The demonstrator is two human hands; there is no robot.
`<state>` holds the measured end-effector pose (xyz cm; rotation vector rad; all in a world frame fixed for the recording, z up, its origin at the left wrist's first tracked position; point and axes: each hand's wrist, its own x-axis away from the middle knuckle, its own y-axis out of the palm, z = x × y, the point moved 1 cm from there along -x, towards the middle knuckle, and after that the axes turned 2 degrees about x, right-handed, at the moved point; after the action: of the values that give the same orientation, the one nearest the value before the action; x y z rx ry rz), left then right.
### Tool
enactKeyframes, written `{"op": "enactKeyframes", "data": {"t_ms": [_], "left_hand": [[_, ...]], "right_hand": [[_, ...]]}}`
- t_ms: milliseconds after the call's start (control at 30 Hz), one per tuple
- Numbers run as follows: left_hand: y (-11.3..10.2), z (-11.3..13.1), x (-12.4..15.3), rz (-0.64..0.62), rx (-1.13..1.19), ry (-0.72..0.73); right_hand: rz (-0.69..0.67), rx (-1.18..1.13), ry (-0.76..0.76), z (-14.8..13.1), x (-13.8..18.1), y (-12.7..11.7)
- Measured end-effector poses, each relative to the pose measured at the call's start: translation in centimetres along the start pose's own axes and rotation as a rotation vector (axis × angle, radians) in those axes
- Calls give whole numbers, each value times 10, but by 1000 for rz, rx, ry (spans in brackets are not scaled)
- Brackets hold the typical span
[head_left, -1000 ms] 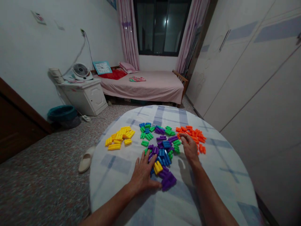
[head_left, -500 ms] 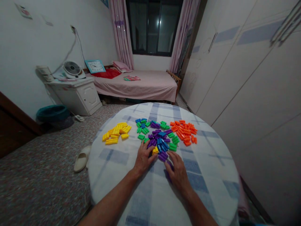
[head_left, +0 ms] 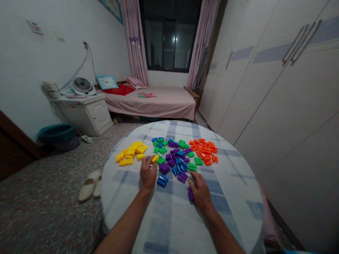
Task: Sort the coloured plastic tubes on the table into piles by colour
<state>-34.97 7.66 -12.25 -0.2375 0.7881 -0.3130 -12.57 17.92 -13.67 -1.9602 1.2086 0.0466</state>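
Note:
My left hand (head_left: 148,173) is closed on a yellow plastic block (head_left: 155,158), pinched between thumb and fingers, to the right of the yellow block pile (head_left: 132,151). Just right of that hand lie a purple block (head_left: 164,168) and a blue block (head_left: 162,180). My right hand (head_left: 199,188) rests with fingers apart, holding nothing. A purple block (head_left: 190,194) lies by its thumb, partly covered by the hand. Ahead of its fingertips are purple blocks (head_left: 182,177), green blocks (head_left: 192,167) and a blue cluster (head_left: 180,165).
An orange block pile (head_left: 203,151) sits at the right on the round table's checked cloth (head_left: 225,225). More green and blue blocks (head_left: 160,141) lie toward the far side. Behind stand a bed (head_left: 164,100) and a white cabinet (head_left: 99,113); slippers (head_left: 88,187) lie on the floor.
My left hand has moved left, out of the mixed middle pile, carrying the yellow block toward the yellow pile. My right hand has stayed nearly in place. The camera view has tilted up slightly.

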Motion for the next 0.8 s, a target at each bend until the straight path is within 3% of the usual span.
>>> {"op": "enactKeyframes", "data": {"t_ms": [100,233,333,467,533,667,800], "left_hand": [[-19,-28,-19,252,-196,-70],[-33,-38,-28,343,-315,-74],[-24,-22,-20,191,-200,68],[-3,3,-2,-195,-44,199],[4,8,5,-327,-50,212],[10,4,10,-415,-110,221],[12,-5,8,-444,-93,136]], "right_hand": [[-5,-2,10,0,-1,0],[-14,0,15,0,-2,0],[-21,-1,15,-1,-2,0],[-8,-13,-6,-6,-1,-5],[-3,16,-68,-9,0,-9],[-136,133,-231,-11,3,-11],[-155,193,-189,-7,2,-4]]}}
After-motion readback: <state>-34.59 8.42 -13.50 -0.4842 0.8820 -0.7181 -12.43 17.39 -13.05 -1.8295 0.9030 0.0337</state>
